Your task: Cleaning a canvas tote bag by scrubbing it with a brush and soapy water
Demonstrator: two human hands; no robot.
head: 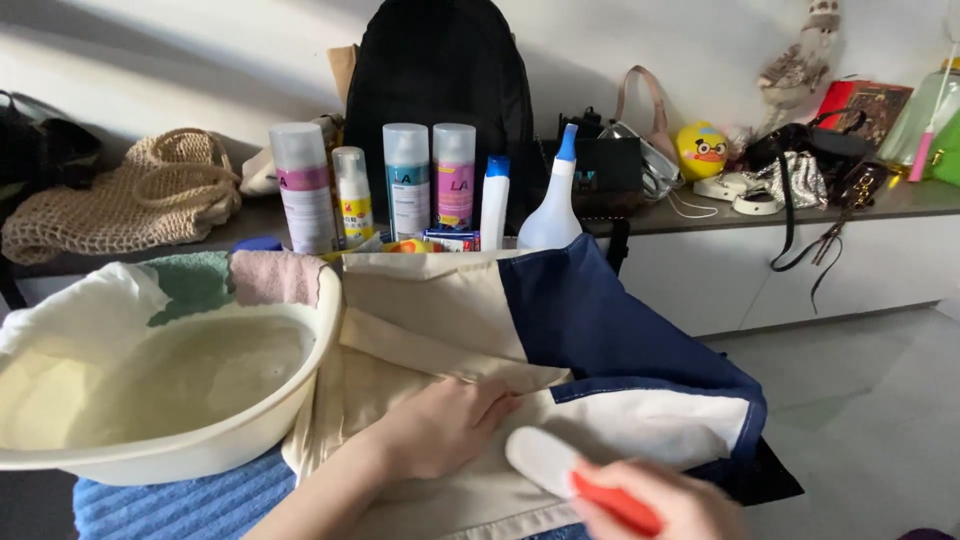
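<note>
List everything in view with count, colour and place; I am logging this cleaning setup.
basin: 1, cream, left, holds water
cloths: 2, green and pink, on the basin's far rim
tote bag: 1, beige, navy and white, centre
towel: 1, blue, under the basin
spray cans: 4, white with coloured labels, shelf
bottles: 2, white with blue tops, shelf
backpack: 1, black, behind the cans
net bag: 1, tan, shelf left
duck toy: 1, yellow, shelf right
brush: 1, white with red handle, in the right hand
left hand: flat on the tote bag
right hand: grips the brush
</note>
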